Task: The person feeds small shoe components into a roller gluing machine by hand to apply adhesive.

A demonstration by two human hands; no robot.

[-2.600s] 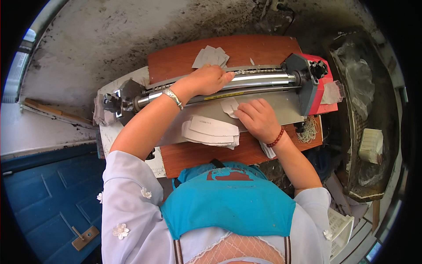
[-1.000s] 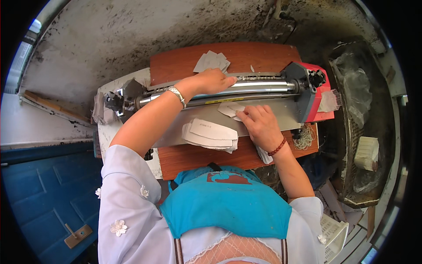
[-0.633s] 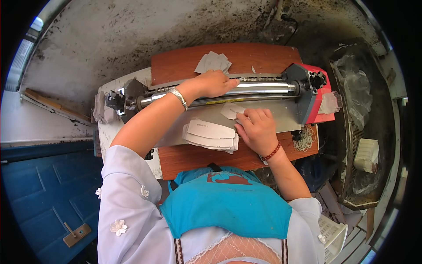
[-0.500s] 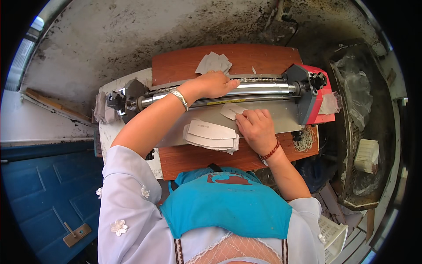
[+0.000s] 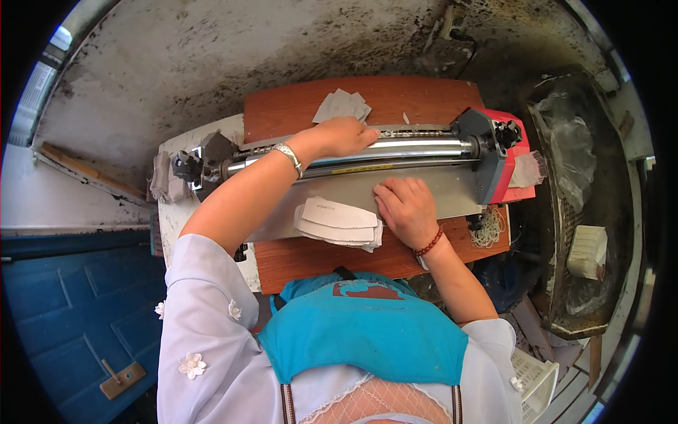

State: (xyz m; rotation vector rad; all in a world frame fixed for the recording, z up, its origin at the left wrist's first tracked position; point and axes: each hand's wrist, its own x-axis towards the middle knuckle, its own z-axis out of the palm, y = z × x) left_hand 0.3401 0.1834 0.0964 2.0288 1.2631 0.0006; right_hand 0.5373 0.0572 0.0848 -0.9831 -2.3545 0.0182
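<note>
the white paper stack lies flat beside the right hand, which is flat and empty; the left hand rests open on the shiny roller, near the table edge.

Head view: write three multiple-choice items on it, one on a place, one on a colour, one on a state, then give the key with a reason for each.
1. Where does the stack of white cut pieces lie?
A. On the grey feed plate, beside the right hand
B. On the blue door
C. Behind the roller, on the wooden board

2. What colour is the end housing of the roller machine?
A. Green
B. Red
C. Yellow

3. How is the left hand placed?
A. Hanging off the table
B. Gripping the white stack
C. Resting on top of the shiny roller

Key: 1 A, the stack sits on the plate just left of the right hand. 2 B, the housing at the machine's right end is red. 3 C, the left hand lies palm down over the metal roller, and the right hand is pressed flat on the plate.
</note>
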